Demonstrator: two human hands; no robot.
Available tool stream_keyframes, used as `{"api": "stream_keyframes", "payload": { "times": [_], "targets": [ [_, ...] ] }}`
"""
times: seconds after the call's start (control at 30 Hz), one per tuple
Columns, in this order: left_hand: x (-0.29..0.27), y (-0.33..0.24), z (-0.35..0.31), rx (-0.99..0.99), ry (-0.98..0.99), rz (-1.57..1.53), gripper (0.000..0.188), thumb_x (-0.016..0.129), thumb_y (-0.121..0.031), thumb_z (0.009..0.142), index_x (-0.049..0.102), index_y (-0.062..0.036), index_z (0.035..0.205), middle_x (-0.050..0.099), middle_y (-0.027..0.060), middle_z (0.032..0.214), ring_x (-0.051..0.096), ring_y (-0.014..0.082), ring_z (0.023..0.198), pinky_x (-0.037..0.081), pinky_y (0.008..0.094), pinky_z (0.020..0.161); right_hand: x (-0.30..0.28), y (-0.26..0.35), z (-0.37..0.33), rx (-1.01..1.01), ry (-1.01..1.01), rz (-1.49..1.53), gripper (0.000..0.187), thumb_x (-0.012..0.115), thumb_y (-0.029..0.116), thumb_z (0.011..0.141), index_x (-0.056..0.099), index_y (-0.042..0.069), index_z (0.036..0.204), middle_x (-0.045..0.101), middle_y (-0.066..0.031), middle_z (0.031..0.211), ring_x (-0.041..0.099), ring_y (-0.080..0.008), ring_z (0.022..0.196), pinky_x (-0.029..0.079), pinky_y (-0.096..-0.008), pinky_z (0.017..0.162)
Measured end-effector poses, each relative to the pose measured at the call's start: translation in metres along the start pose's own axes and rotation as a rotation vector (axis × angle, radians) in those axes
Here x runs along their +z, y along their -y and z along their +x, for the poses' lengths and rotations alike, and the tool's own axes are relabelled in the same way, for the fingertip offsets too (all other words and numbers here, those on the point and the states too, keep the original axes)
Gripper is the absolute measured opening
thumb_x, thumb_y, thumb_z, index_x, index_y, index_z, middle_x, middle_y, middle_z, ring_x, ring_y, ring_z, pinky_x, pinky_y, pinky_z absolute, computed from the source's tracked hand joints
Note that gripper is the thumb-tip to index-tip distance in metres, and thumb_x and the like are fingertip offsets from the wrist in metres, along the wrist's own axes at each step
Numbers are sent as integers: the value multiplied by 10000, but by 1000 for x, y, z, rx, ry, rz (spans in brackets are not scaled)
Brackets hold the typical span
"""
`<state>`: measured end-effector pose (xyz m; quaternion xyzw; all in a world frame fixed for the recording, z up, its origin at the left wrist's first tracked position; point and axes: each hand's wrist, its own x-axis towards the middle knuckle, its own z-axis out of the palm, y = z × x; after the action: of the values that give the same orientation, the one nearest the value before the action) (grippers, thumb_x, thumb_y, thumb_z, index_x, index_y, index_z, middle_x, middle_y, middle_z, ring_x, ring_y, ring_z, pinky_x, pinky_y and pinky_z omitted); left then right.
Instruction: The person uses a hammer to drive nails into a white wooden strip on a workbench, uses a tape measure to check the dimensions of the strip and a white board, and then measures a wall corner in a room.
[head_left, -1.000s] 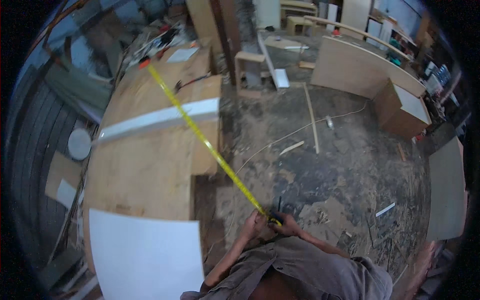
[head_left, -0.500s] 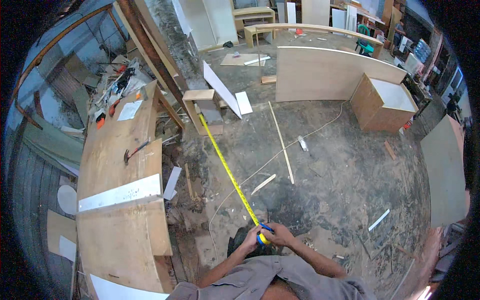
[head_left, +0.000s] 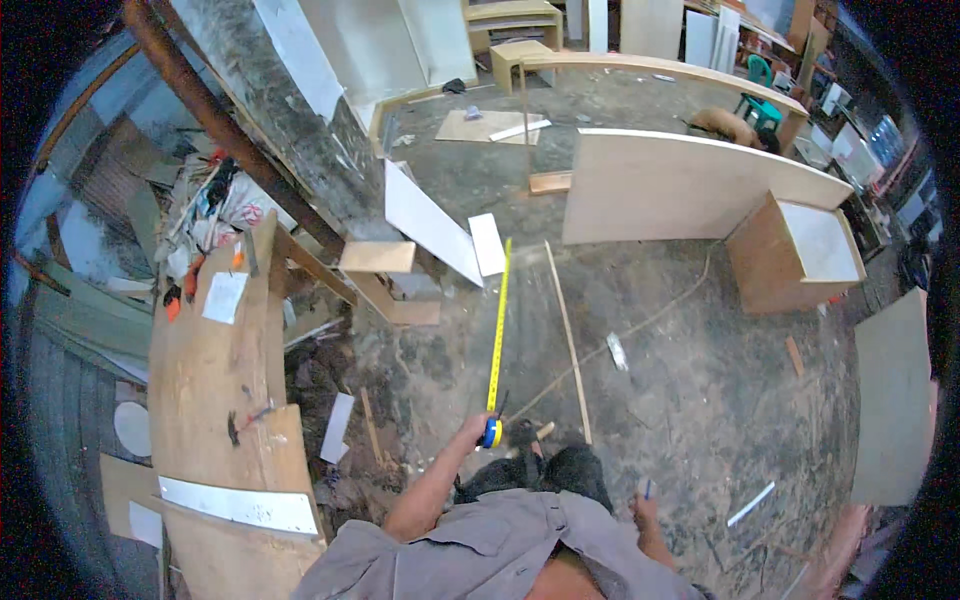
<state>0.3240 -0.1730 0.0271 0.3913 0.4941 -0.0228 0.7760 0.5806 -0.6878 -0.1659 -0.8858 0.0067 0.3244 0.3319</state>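
Note:
My left hand (head_left: 468, 434) is closed around a blue-and-yellow tape measure (head_left: 491, 433) in front of my body. From its case the yellow blade (head_left: 499, 330) sticks out straight ahead, its far end short of the white board offcut and away from the small wooden box frame (head_left: 385, 285). Low on the right, my right hand (head_left: 642, 508) hangs apart from the tape, with a thin blue pen-like thing (head_left: 648, 490) in its fingers. A long thin wood strip (head_left: 568, 340) lies on the floor to the right of the blade.
At left stands a plywood-topped worktable (head_left: 215, 390) with a hammer (head_left: 240, 425) and a white strip (head_left: 240, 505). Ahead are a large upright panel (head_left: 690, 185), a wooden cabinet box (head_left: 775, 255) and a white offcut (head_left: 487, 245). A person (head_left: 730, 127) bends behind the panel.
The blade's end has left the box frame and swung right, and less blade is out. My right hand has let go of the tape measure and moved right. A bending person has appeared behind the panel.

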Motion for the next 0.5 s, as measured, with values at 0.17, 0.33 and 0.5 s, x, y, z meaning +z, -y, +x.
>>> {"api": "stream_keyframes", "payload": {
  "times": [0.17,0.33,0.5],
  "targets": [
    [-74,-105,73,90,-207,72,314,589,-351,935,707,-60,939,583,22,728,512,130,590,430,313,566,7,120,27,441,131,-247,335,575,266,942,649,-15,1109,693,-135,848,689,-270,715,525,-414,600],
    [-72,-194,199,148,-249,86,361,616,-348,915,712,-17,1022,666,74,885,582,164,811,458,339,753,79,276,150,329,218,-321,313,577,271,940,657,-15,1038,697,-136,813,690,-266,717,523,-420,643],
    [-71,-317,341,-3,-362,225,371,616,-353,910,724,-19,1030,688,93,914,598,178,836,473,346,779,160,507,325,-83,246,-474,306,579,277,938,666,-15,967,701,-136,778,690,-262,720,522,-426,686]
  ]
}}
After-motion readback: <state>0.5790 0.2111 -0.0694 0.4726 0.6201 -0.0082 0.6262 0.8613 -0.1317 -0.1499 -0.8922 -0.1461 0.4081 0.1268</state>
